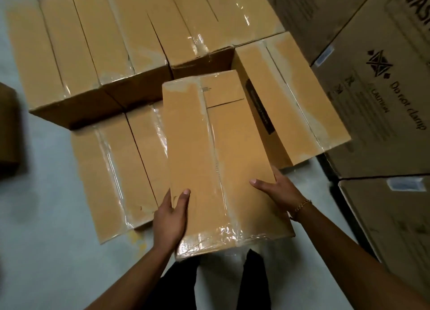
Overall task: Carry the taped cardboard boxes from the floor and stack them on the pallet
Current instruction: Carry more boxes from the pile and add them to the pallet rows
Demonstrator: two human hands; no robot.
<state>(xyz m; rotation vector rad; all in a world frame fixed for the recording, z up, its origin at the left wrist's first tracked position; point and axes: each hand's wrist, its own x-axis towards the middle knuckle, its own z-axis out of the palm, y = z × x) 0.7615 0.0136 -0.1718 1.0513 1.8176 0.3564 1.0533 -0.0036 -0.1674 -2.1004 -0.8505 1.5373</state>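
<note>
A long taped cardboard box [214, 156] is held up in front of me, its clear-taped top facing the camera. My left hand [171, 216] grips its left edge, thumb on top and fingers hidden underneath. My right hand [278, 188] grips the right edge the same way. Below and beyond it, several more taped boxes [97, 46] lie side by side. One box [121, 170] lies just left of the held one, another [293, 100] just right. No pallet can be made out.
Large printed cartons [381, 95] marked "Do not clamp" stand stacked along the right side. A dark brown object [8, 128] shows at the left edge. Pale floor [41, 239] lies open at the lower left. My legs [209, 284] are below the held box.
</note>
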